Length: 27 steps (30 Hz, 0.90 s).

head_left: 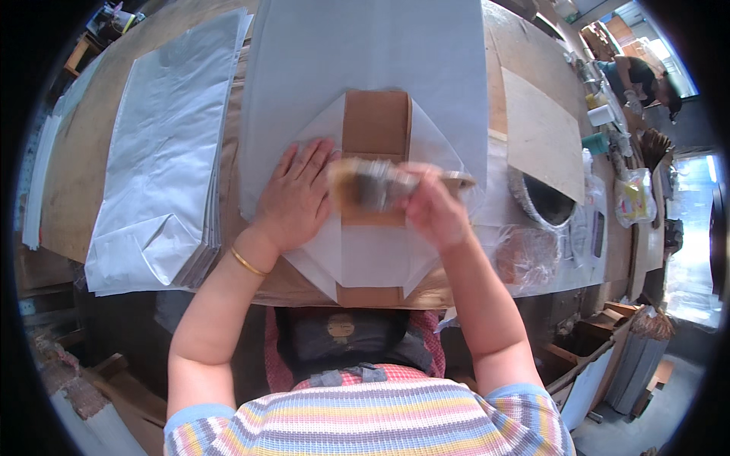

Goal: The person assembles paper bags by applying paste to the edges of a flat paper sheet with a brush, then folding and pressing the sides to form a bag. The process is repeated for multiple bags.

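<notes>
The left hand (298,194) lies open and flat, palm down, on the folded bottom of a white paper bag (365,251) that rests at the near edge of the worktop (84,152), with a brown cardboard strip (376,121) running along its middle. The right hand (432,209) is closed around the handle of a wide paintbrush (372,185), whose blurred bristles are over the cardboard strip, just beside the left fingers. A stack of white paper bags (163,159) lies near the left edge, and a round bowl (544,199) stands near the right edge.
</notes>
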Each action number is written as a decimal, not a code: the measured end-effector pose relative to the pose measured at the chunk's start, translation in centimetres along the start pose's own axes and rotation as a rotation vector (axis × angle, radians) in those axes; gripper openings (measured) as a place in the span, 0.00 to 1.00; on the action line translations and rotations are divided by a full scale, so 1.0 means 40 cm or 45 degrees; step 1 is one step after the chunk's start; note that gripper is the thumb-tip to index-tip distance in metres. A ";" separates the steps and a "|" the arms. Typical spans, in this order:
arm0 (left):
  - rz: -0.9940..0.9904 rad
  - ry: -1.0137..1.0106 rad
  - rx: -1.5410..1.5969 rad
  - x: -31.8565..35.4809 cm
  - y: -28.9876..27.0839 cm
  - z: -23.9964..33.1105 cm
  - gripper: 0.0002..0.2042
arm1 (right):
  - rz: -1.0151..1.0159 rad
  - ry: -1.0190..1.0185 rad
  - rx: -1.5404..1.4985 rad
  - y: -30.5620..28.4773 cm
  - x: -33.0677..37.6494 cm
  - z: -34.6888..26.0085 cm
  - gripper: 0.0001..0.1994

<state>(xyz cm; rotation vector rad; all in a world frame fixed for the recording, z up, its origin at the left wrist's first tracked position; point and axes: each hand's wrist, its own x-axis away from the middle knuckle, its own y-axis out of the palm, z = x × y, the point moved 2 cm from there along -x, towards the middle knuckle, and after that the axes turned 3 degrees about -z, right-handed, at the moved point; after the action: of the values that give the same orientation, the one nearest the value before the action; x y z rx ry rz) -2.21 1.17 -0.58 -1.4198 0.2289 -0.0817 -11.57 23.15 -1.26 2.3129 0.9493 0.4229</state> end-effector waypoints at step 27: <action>0.266 0.079 0.638 -0.021 0.003 -0.067 0.19 | -0.792 -0.641 1.637 0.226 0.121 -0.097 0.14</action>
<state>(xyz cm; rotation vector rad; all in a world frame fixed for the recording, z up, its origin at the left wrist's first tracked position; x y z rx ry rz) -3.60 -1.23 -0.97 -0.8907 0.3779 -0.0087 -5.35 23.05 7.76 2.6127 1.8655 -1.3223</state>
